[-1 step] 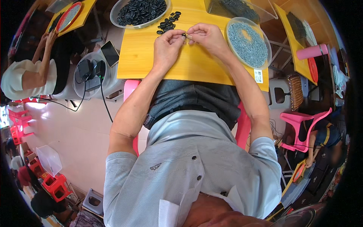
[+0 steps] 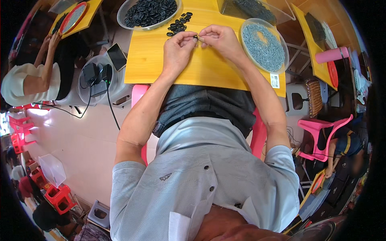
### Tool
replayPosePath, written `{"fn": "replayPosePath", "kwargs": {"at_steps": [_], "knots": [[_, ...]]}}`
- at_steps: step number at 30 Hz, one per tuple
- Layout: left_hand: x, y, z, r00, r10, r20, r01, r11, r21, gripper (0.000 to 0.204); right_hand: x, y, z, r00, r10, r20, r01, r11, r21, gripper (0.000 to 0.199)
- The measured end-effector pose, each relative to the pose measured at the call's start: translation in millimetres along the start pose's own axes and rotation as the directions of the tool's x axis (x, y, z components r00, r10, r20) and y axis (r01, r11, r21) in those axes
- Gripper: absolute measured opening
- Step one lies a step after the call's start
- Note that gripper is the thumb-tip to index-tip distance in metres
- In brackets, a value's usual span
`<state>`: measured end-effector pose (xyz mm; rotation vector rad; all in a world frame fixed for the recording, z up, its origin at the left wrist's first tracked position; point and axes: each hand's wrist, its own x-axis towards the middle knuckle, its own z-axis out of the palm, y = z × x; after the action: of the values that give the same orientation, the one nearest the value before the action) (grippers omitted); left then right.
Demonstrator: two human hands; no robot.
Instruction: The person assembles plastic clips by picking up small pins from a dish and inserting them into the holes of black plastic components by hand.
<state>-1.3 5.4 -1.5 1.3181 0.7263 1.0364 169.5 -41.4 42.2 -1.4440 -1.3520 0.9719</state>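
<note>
Above the yellow table [image 2: 157,66], my left hand [image 2: 177,52] pinches a small black oval plastic piece [image 2: 195,37] between thumb and fingertips. My right hand [image 2: 222,40] meets it there, its thumb and forefinger pressed together. Whatever those right fingertips hold is too small to make out. Just beyond my left hand lie several loose black oval pieces [image 2: 177,27]. A clear round tub [image 2: 149,28] at the far left is heaped with the same pieces. Beside my right forearm stands another clear tub [image 2: 285,60], full of small silvery metal parts [image 2: 263,54] that look like screws.
A clear box [image 2: 277,18] with dark pieces sits at the table's far right. Left of the table, a phone [image 2: 116,57] and black adapters [image 2: 91,74] with cables rest on a tub. A co-worker [image 2: 30,82] works at the far left. A pink stool [image 2: 321,136] stands right.
</note>
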Motion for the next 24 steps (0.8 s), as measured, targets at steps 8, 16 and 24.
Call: {"fn": "replayPosePath", "kwargs": {"at_steps": [8,16,24], "knots": [[-3,5,1,1.000,-0.006,-0.019,0.007,0.999,0.046,0.018,-6,-9,0,0.995,-0.095,0.019,0.097,0.975,-0.199,0.016],[-7,9,1,0.998,0.003,-0.055,0.002,0.996,0.089,0.016,-7,-6,5,0.995,-0.096,0.012,0.097,0.981,-0.167,0.017],[-6,4,1,0.999,0.019,-0.049,-0.014,0.995,0.104,0.017,-5,-1,6,0.999,-0.049,0.016,0.050,0.995,-0.083,0.017]]}}
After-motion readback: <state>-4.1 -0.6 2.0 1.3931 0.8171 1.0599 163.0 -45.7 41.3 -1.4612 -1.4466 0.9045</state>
